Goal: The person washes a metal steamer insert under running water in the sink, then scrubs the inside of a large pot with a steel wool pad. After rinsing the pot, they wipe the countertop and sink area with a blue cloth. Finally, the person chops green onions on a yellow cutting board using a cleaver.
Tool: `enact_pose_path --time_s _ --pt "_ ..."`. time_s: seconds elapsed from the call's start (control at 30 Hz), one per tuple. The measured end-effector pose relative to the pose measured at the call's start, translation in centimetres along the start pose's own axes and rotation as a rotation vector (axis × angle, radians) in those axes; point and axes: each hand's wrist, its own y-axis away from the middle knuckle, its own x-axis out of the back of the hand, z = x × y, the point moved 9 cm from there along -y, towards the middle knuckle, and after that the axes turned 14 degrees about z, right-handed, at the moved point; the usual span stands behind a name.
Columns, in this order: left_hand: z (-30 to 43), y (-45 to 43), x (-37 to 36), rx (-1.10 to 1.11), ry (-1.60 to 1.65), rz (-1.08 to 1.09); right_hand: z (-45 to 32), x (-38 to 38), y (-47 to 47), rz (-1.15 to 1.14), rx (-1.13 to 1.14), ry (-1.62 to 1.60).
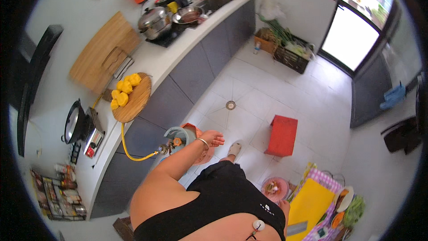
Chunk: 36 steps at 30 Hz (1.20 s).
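Observation:
My left hand (214, 138), with a bangle at the wrist, hangs above the floor near a grey gas cylinder (182, 137), its fingers slightly spread and holding nothing visible. Low at the right, my right hand (284, 205) shows only partly, beside a pink bowl (275, 189) with food scraps in it; its fingers are too hidden to tell. Near that hand a yellow cutting mat (309, 201) lies on a checked cloth, with a cleaver blade (297, 228) on it. Peeled yellow pieces of food (122, 98) rest on a round wooden board (138, 107) on the counter.
A red stool (282, 136) stands on the tiled floor. Along the left runs a white counter (174, 57) with a steel pot (155, 23), a wok (74, 122) and a gas stove (93, 140). A yellow hose (128, 154) loops down to the cylinder. A vegetable crate (291, 58) sits by the far wall.

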Motion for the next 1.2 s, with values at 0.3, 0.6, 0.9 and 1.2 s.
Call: enact_pose_path --time_s 0.3,0.6,0.9,1.2 --pt "3.2 -6.9 12.0 0.040 0.303 0.115 -19.2 -9.6 -7.2 -0.128 0.139 0.125" --pt "8.3 -10.4 22.7 -0.008 0.532 0.298 -27.8 -21.0 -18.6 -0.397 0.068 0.199" --pt "7.6 -12.8 24.6 0.094 0.751 0.454 -40.0 -28.2 -30.8 -0.447 0.142 0.432" --pt "18.4 -13.7 22.5 -0.075 0.682 0.530 -56.3 -35.8 -41.4 -0.493 0.115 0.266"
